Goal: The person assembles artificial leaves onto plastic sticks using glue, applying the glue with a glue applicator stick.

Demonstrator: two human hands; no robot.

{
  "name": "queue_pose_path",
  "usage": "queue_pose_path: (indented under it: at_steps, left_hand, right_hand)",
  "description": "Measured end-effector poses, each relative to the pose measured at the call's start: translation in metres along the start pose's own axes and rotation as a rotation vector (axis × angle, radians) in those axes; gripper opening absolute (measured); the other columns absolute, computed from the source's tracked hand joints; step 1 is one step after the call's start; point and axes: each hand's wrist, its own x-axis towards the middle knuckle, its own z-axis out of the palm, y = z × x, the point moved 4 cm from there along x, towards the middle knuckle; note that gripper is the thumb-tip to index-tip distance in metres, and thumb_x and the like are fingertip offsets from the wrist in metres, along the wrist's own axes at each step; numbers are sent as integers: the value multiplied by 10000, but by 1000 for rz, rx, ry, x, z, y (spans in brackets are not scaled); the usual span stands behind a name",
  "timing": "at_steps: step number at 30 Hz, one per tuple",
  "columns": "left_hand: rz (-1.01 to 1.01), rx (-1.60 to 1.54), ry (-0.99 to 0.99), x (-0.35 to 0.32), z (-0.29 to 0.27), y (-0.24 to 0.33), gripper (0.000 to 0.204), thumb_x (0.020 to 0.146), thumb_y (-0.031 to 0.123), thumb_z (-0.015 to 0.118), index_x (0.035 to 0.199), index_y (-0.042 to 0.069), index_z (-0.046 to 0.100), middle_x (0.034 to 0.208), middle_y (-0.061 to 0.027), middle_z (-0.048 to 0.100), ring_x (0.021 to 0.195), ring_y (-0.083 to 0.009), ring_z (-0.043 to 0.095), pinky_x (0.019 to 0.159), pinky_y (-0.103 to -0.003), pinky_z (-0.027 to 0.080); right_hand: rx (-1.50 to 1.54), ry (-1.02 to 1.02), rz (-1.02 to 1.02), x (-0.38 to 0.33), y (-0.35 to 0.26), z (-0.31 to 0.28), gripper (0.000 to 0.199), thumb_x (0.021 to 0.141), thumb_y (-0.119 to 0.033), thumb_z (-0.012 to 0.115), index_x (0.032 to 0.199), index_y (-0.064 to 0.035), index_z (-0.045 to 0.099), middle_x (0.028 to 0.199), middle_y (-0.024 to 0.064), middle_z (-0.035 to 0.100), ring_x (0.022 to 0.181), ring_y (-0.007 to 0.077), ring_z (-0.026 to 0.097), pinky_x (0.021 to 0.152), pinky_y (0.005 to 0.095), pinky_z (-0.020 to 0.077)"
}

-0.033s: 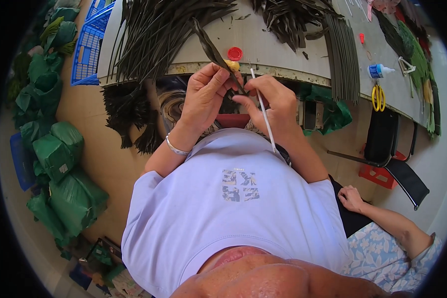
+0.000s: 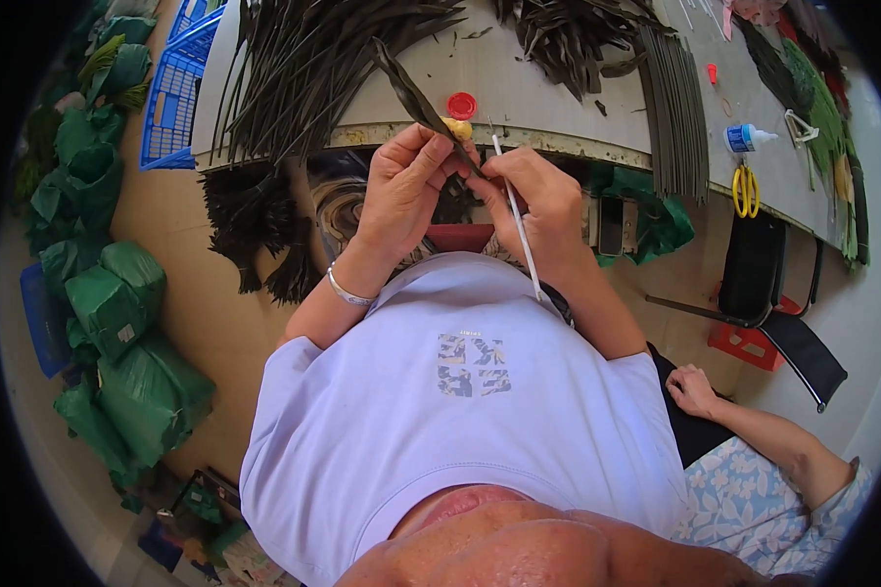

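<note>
Our left hand (image 2: 406, 191) is curled, its fingers closed on the stem of a long dark leaf (image 2: 413, 96) with a small yellow bud (image 2: 457, 128) just above the fingertips. Our right hand (image 2: 538, 201) meets it from the other side, the fingers pinched on the same stem and also holding a thin white stick (image 2: 519, 230) that runs down across the palm. Both wrists are bent inward before our chest. The leaf is narrow and pointed, tilted up to the left. Just beyond the fingers lies a red cap (image 2: 462, 105) on the table (image 2: 558, 108); piles of dark leaves (image 2: 313, 59) lie further. Far right are yellow scissors (image 2: 746, 191) and a glue bottle (image 2: 749, 138).
</note>
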Motion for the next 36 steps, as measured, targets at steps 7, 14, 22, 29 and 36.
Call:
queue_pose_path:
  at_steps: [7, 14, 22, 29, 36]
  left_hand:
    - [47, 68, -37, 8, -1, -1, 110, 850, 66, 634, 931, -3, 604, 915, -90, 647, 791, -135, 588, 734, -253, 480]
    - [153, 569, -170, 36, 29, 5, 189, 781, 11, 685, 951, -23, 610, 926, -61, 624, 802, -122, 573, 728, -249, 482]
    - [886, 1793, -760, 132, 66, -15, 207, 688, -61, 608, 887, -3, 603, 925, -92, 602, 802, -268, 550, 695, -330, 470]
    - [1050, 1804, -738, 132, 77, -11, 240, 670, -10, 575, 908, 11, 584, 923, -85, 601, 827, -258, 557, 732, -335, 452]
    - [1206, 1672, -845, 58, 93, 8, 263, 650, 94, 630, 890, 5, 571, 977, -129, 618, 838, -277, 593, 687, -363, 484]
  right_hand:
    - [-130, -48, -99, -1, -5, -11, 182, 715, 28, 652, 878, -2, 576, 758, 119, 571, 654, 287, 587, 561, 366, 475]
    - [142, 131, 56, -19, 19, -45, 83, 775, 34, 643, 843, 20, 598, 726, 108, 600, 596, 197, 570, 552, 252, 443]
    - [440, 491, 467, -62, 54, -94, 115, 842, -86, 670, 831, 14, 614, 669, -37, 538, 582, 12, 430, 522, 152, 335]
    - [478, 526, 462, -64, 55, -103, 119, 821, -73, 689, 873, 15, 629, 731, 0, 620, 646, 32, 531, 576, 159, 417]
    - [378, 380, 502, -24, 52, -77, 145, 821, -54, 683, 935, 28, 646, 814, 16, 641, 721, 47, 557, 653, 173, 450]
